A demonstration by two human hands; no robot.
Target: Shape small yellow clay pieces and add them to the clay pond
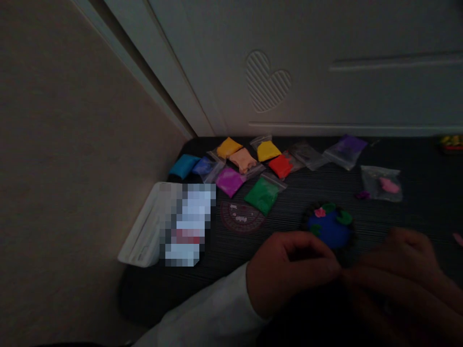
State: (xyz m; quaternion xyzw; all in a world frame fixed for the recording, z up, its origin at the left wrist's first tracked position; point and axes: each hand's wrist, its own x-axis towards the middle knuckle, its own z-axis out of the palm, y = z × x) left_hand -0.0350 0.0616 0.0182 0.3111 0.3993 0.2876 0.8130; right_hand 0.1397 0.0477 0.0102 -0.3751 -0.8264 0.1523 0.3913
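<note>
My left hand (289, 270), in a white sleeve, is low in the dim view with fingers curled into a pinch. My right hand (401, 274) meets it fingertip to fingertip, also curled. What they pinch between them is too small and dark to name. Just beyond the fingers lies a round blue clay disc (331, 226) with a dark rim, green leaf shapes and a small pink flower on it.
Several small bags of coloured clay lie on the dark table (289, 202): blue (184, 165), yellow (267, 150), red (280, 166), magenta (229, 180), green (262, 194), purple (347, 149), pink (385, 184). A white box (144, 226) stands at the left. A door is behind.
</note>
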